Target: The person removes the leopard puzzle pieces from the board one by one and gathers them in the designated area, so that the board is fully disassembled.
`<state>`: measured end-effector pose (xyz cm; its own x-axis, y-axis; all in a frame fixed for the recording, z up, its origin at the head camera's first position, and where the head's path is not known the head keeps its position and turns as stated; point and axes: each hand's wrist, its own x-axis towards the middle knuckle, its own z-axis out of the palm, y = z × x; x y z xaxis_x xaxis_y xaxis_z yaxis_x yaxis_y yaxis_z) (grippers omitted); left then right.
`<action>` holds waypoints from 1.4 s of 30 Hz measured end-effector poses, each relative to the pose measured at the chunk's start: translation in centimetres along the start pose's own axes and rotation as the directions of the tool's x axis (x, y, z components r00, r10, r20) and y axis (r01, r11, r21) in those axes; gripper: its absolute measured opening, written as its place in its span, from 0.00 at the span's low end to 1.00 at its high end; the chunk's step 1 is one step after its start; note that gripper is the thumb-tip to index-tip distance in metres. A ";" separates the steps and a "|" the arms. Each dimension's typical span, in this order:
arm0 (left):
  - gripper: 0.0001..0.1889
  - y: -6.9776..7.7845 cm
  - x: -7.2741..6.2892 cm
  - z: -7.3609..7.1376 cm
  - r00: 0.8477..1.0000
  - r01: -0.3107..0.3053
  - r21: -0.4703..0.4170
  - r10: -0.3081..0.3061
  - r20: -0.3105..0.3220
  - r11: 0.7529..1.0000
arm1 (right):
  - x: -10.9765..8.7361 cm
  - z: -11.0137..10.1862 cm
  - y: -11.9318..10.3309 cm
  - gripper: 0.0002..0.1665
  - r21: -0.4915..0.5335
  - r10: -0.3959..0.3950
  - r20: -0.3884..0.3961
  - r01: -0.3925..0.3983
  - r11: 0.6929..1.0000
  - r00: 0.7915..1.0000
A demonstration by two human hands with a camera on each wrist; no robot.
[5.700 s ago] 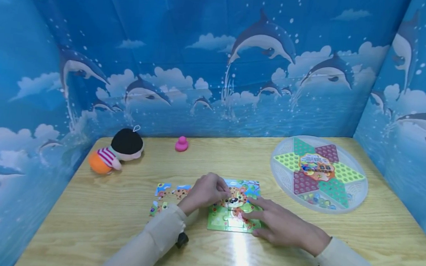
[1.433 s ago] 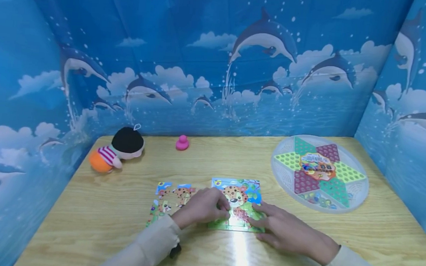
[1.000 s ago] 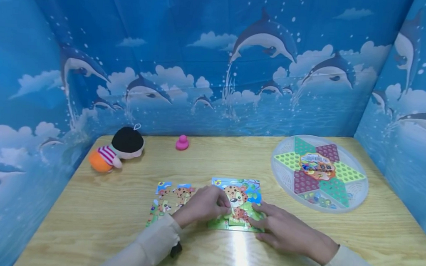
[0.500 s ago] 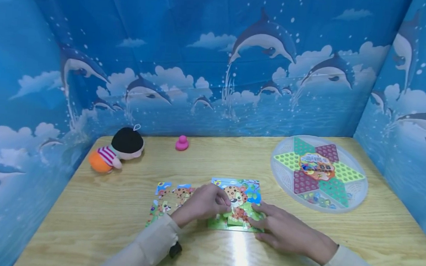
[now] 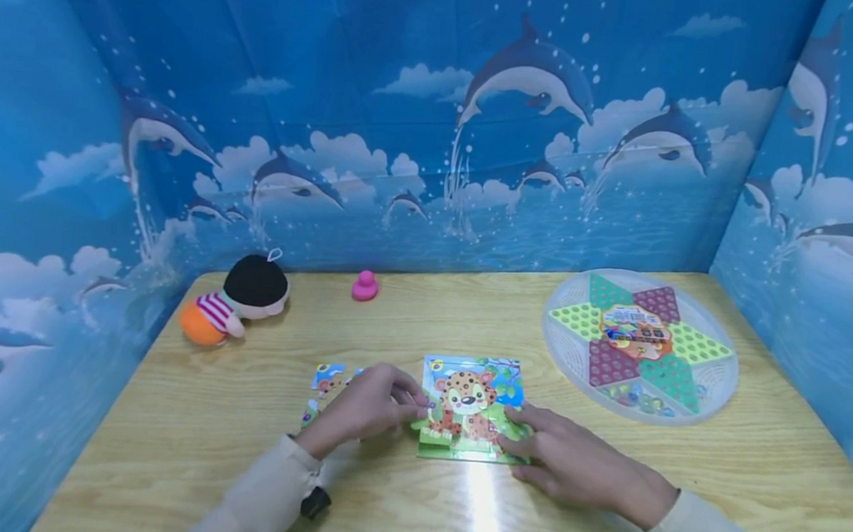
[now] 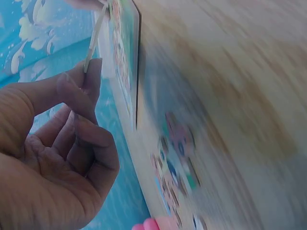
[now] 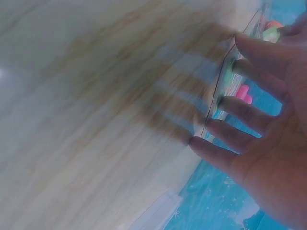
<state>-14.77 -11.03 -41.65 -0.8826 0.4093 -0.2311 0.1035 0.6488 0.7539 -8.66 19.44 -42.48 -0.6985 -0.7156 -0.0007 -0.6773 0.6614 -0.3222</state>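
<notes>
My left hand (image 5: pixel 374 404) pinches a puzzle piece (image 5: pixel 438 432) between thumb and fingertips, above the lower left part of a leopard jigsaw puzzle (image 5: pixel 472 378). Seen edge-on in the left wrist view, the thin piece (image 6: pixel 96 36) tilts up off the puzzle. My right hand (image 5: pixel 569 461) rests on the puzzle's right edge, its fingers spread and fairly straight; the right wrist view shows the fingertips (image 7: pixel 228 103) along that edge. Loose puzzle pieces (image 5: pixel 326 375) lie left of the board, partly hidden by my left hand and forearm.
A round Chinese checkers board (image 5: pixel 696 379) with marbles lies at the right. A plush doll (image 5: pixel 254 286) lies at the back left, and a small pink duck-like toy (image 5: pixel 365 286) stands near the back edge. Dolphin-printed curtains (image 5: pixel 423 115) enclose the table.
My left hand has moved left from the middle of the puzzle with the pinched piece, uncovering the leopard's face. My right hand has stayed at the right edge over the last second.
</notes>
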 end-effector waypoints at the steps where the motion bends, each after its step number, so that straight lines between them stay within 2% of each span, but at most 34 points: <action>1: 0.05 -0.2 -0.2 -0.3 1.000 0.008 -0.002 -0.008 -0.003 1.000 | 0.0 0.0 0.0 0.26 -0.001 0.000 0.001 0.000 1.000 1.000; 5: 0.04 -0.9 -1.2 -1.2 1.000 0.018 -0.022 -0.018 -0.008 1.000 | 0.0 0.0 0.0 0.26 0.000 0.006 0.006 -0.006 1.000 1.000; 7: 0.04 -1.3 -1.6 -1.6 1.000 0.005 -0.020 -0.005 -0.015 1.000 | 0.0 0.0 0.0 0.26 0.003 0.008 0.007 -0.008 1.000 1.000; 12: 0.04 -2.4 -2.8 -2.5 0.999 -0.004 0.027 0.005 -0.050 1.000 | 0.0 0.0 0.0 0.26 0.007 0.015 0.009 -0.015 1.000 1.000; 19: 0.05 -3.5 -4.8 -3.5 0.996 0.057 0.008 -0.056 -0.071 0.998 | 0.0 0.0 0.0 0.26 0.009 0.022 0.016 -0.022 1.000 1.000; 21: 0.05 -3.9 -5.3 -3.7 0.996 0.068 -0.009 -0.068 -0.063 0.998 | 0.0 0.0 0.1 0.26 0.011 0.024 0.018 -0.024 1.000 1.000; 27: 0.06 -5.4 -6.5 -4.2 0.998 0.037 -0.014 -0.037 -0.041 0.999 | 0.0 0.1 0.2 0.26 0.010 0.021 0.014 -0.021 1.000 1.000; 32: 0.05 -5.8 -7.2 -4.2 0.996 0.082 0.016 -0.081 -0.042 0.997 | 0.0 0.1 0.2 0.26 0.007 0.018 0.012 -0.018 1.000 1.000; 42: 0.06 -5.8 -7.4 -3.8 0.993 0.109 0.079 -0.104 -0.061 0.991 | 0.1 0.1 0.2 0.26 0.011 0.019 0.014 -0.019 1.000 1.000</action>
<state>-10.63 -20.24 -41.96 -0.9149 0.2995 -0.2705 0.0425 0.7380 0.6735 -8.78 19.46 -42.66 -0.7082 -0.7057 -0.0197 -0.6611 0.6727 -0.3323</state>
